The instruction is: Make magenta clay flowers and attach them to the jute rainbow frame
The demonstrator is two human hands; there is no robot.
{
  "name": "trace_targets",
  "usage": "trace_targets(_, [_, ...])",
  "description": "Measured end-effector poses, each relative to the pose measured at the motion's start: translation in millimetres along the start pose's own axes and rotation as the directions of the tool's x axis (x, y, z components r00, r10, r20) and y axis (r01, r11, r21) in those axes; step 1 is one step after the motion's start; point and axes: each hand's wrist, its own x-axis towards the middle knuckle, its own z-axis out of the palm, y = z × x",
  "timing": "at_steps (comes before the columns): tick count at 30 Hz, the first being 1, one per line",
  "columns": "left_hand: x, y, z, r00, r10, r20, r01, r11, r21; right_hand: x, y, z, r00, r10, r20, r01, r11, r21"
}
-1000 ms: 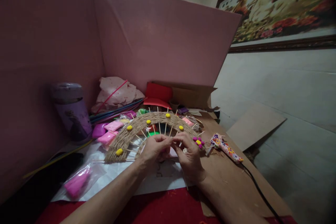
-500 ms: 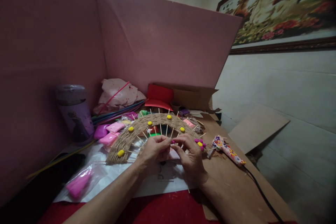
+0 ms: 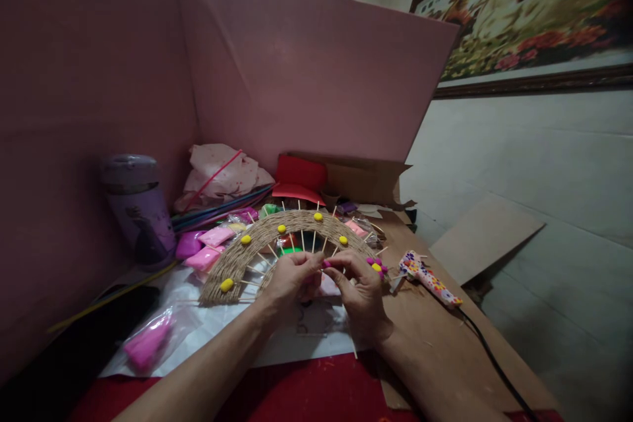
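Between the fingertips of my two hands is a small piece of magenta clay (image 3: 326, 264). My left hand (image 3: 295, 277) pinches it from one side, and my right hand (image 3: 360, 289) closes on it from the other. Just behind them lies a half-round fan of woven twine on thin sticks (image 3: 277, 227), partly hidden by my hands. Several yellow clay dots (image 3: 281, 229) sit along its band. At its right end, magenta petals surround one yellow dot, forming a flower (image 3: 377, 268).
A flower-patterned glue gun (image 3: 430, 279) with a black cord lies on cardboard (image 3: 420, 356) at right. Bagged pink clay (image 3: 148, 345) rests on white paper at front left. A purple tumbler (image 3: 138, 211) stands at left; pink clay packets (image 3: 204, 257) lie behind the fan's left side.
My hands stay together at nearly the same spot, with the fingers shifting slightly around the magenta clay. The view has tilted a little; the fan stays in place.
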Motion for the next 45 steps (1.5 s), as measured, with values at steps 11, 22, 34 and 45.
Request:
trace_targets(11, [2.1, -0.3, -0.2, 1.000, -0.009, -0.013, 0.009, 1.000, 0.004, -1.6, 4.2, 1.8, 0.997, 0.074, -0.019, -0.073, 0.996, 0.046])
trace_targets(22, [0.5, 0.8, 1.4, 0.999, -0.012, -0.038, 0.010, 0.999, -0.050, -1.0, 2.6, 1.1, 0.997, 0.082, -0.002, -0.081, 0.996, 0.027])
trace_targets(34, [0.4, 1.0, 2.0, 0.999, 0.002, -0.048, -0.004, 0.999, -0.038, -0.4, 0.7, 0.3, 0.997, 0.082, -0.017, -0.081, 0.996, 0.041])
trace_targets(45, [-0.8, 3.6, 4.9, 0.998, -0.013, -0.060, 0.008, 0.997, -0.079, -0.1, -0.1, 1.4, 0.996, 0.087, -0.007, -0.087, 0.996, 0.027])
